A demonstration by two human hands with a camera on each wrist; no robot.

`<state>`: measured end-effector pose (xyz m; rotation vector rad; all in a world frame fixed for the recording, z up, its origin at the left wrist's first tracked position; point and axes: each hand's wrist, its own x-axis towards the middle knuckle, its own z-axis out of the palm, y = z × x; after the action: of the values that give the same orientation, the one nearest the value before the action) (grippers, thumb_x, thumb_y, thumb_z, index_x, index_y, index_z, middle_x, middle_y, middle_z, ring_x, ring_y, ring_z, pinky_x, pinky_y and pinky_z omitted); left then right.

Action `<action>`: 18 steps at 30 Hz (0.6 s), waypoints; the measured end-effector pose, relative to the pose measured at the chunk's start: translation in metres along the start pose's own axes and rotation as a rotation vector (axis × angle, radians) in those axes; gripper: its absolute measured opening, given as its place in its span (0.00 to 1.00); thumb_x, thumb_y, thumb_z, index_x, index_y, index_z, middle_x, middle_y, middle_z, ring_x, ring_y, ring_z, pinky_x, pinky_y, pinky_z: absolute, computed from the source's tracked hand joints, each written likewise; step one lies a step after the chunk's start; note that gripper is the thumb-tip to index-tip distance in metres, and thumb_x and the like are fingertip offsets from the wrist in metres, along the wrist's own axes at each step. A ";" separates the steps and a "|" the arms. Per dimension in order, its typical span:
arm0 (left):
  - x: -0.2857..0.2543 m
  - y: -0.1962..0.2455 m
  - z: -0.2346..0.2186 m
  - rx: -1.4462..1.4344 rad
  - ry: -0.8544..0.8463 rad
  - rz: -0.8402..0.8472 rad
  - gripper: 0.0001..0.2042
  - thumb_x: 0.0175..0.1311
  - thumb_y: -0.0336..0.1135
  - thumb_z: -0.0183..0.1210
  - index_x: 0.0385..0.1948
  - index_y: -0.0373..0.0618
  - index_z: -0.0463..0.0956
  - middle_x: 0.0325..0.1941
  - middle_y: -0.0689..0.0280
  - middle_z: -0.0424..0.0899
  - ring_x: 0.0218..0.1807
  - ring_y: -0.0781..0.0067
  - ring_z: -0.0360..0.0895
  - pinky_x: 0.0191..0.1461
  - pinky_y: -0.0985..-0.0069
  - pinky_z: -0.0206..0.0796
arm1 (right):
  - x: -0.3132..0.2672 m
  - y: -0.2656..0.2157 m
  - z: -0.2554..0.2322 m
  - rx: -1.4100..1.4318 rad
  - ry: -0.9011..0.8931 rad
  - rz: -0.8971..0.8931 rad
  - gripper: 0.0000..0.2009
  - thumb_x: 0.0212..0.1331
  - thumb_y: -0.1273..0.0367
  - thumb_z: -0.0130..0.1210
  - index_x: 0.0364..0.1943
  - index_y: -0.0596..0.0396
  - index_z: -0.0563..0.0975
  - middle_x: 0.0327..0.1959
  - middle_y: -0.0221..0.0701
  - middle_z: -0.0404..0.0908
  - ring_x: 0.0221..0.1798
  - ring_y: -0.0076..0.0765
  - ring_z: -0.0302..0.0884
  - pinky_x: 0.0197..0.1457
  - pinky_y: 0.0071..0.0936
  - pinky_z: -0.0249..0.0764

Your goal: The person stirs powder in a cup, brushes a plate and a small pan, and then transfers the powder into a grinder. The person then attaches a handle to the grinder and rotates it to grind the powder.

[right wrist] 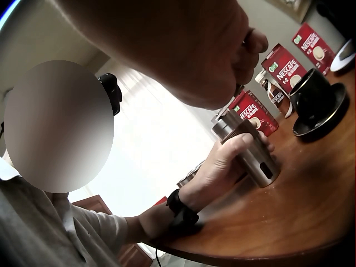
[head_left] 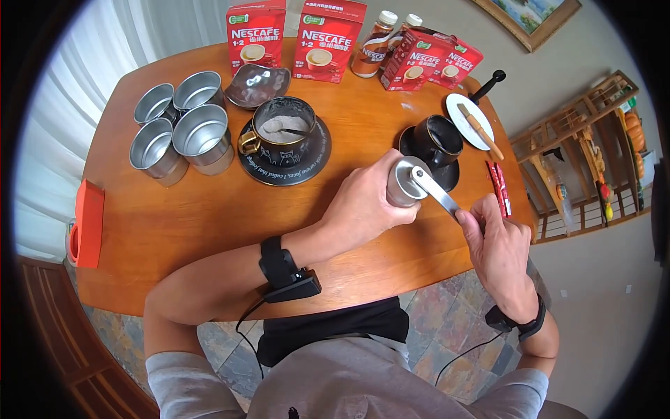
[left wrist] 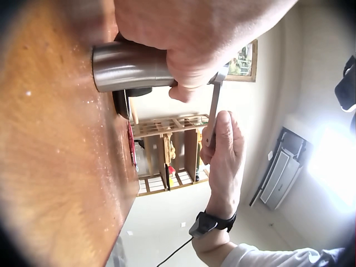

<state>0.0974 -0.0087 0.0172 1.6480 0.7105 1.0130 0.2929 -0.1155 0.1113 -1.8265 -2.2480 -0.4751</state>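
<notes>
A steel hand coffee grinder stands upright on the wooden table, close to its front edge. My left hand wraps around the grinder's body, thumb and fingers on opposite sides, as the right wrist view also shows. From the top, a flat metal crank reaches out to the right. My right hand holds the crank's outer end with curled fingers, which hide the knob. Just behind the grinder, a black cup sits on a black saucer. In the left wrist view, the grinder's base meets the tabletop.
Left of the grinder, a cat-patterned cup holds pale powder and a spoon. Several metal cups stand farther left, near an orange object. Nescafe boxes and bottles line the back. Red sachets and a brush on a white plate lie right.
</notes>
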 end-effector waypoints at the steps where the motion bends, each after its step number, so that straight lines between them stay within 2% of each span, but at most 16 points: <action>1: 0.000 -0.001 0.000 -0.002 0.001 0.001 0.19 0.56 0.32 0.72 0.47 0.41 0.76 0.40 0.58 0.87 0.43 0.66 0.86 0.50 0.68 0.74 | 0.000 0.000 0.000 0.007 -0.005 0.007 0.15 0.71 0.58 0.64 0.35 0.50 0.72 0.14 0.29 0.74 0.14 0.43 0.75 0.19 0.37 0.67; 5: 0.000 -0.001 0.001 0.005 0.019 0.000 0.19 0.55 0.32 0.73 0.46 0.42 0.76 0.40 0.58 0.87 0.42 0.65 0.86 0.50 0.67 0.75 | -0.004 -0.005 -0.002 0.078 -0.025 -0.029 0.16 0.71 0.57 0.64 0.33 0.51 0.73 0.13 0.30 0.74 0.14 0.44 0.75 0.19 0.38 0.67; 8: 0.001 -0.002 0.000 -0.007 0.009 0.016 0.22 0.53 0.34 0.72 0.47 0.42 0.73 0.40 0.49 0.87 0.46 0.40 0.85 0.50 0.55 0.76 | -0.010 -0.023 -0.009 0.129 -0.054 -0.123 0.17 0.69 0.56 0.65 0.31 0.50 0.73 0.14 0.30 0.74 0.14 0.41 0.75 0.19 0.37 0.68; 10: 0.000 -0.001 0.001 -0.002 0.014 0.008 0.22 0.53 0.34 0.73 0.47 0.42 0.73 0.40 0.49 0.87 0.47 0.39 0.85 0.50 0.55 0.75 | -0.009 -0.037 -0.013 0.130 -0.057 -0.218 0.17 0.68 0.55 0.66 0.30 0.49 0.73 0.14 0.29 0.74 0.13 0.39 0.74 0.20 0.36 0.69; 11: 0.000 0.000 0.000 0.002 0.019 0.005 0.22 0.53 0.34 0.73 0.47 0.43 0.73 0.40 0.49 0.87 0.47 0.39 0.85 0.49 0.55 0.75 | -0.006 -0.044 -0.013 0.110 -0.035 -0.261 0.18 0.66 0.55 0.67 0.29 0.48 0.72 0.14 0.26 0.70 0.13 0.34 0.71 0.21 0.32 0.67; 14: 0.001 0.000 0.002 0.033 0.038 0.026 0.22 0.52 0.33 0.73 0.47 0.43 0.73 0.38 0.50 0.87 0.45 0.39 0.84 0.48 0.54 0.75 | 0.003 -0.060 -0.011 0.068 0.000 -0.422 0.18 0.66 0.54 0.66 0.28 0.46 0.71 0.15 0.24 0.66 0.13 0.28 0.67 0.20 0.28 0.61; 15: 0.000 -0.001 0.001 0.016 0.022 0.022 0.21 0.53 0.33 0.73 0.46 0.43 0.73 0.38 0.50 0.87 0.44 0.40 0.84 0.47 0.55 0.75 | 0.005 -0.065 -0.008 0.040 0.020 -0.463 0.19 0.68 0.53 0.64 0.28 0.47 0.70 0.16 0.23 0.61 0.14 0.25 0.64 0.21 0.26 0.57; 17: 0.001 -0.003 -0.001 -0.016 -0.011 0.015 0.20 0.54 0.32 0.72 0.46 0.43 0.73 0.37 0.50 0.87 0.42 0.41 0.85 0.45 0.56 0.75 | 0.016 -0.081 -0.014 -0.016 -0.007 -0.503 0.19 0.67 0.53 0.64 0.27 0.46 0.71 0.17 0.23 0.65 0.15 0.26 0.66 0.21 0.28 0.59; 18: 0.002 -0.006 -0.005 -0.182 -0.087 -0.066 0.18 0.59 0.34 0.71 0.46 0.43 0.74 0.36 0.57 0.85 0.41 0.54 0.82 0.46 0.61 0.74 | 0.022 -0.088 -0.015 -0.044 -0.020 -0.522 0.19 0.67 0.53 0.64 0.27 0.46 0.72 0.18 0.23 0.66 0.16 0.27 0.67 0.22 0.29 0.60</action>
<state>0.0942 -0.0028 0.0126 1.4918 0.5938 0.9253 0.2018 -0.1167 0.1223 -1.2430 -2.7412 -0.5907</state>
